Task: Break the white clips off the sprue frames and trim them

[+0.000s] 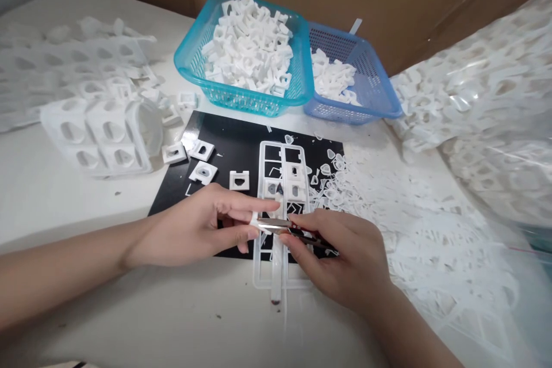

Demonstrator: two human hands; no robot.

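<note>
My left hand [202, 224] pinches a small white plastic piece [255, 219] between thumb and fingers. In my right hand [345, 253] is a small knife [274, 223], its silver blade against that piece and its dark handle under my fingers. Below both hands lies a white plastic frame [259, 275] with square openings, some still holding white parts. It rests partly on a black mat [233, 132] and partly on the table. Loose square white parts with holes, such as one part [239, 180], lie to the left of the frame.
A turquoise basket [241, 102] heaped with white parts stands behind the mat, beside a blue basket [375, 89] with fewer. Clear bags [470, 80] of white parts fill the right. Thin white scraps [414, 230] spread below them. Moulded white sheets [90, 132] lie at left.
</note>
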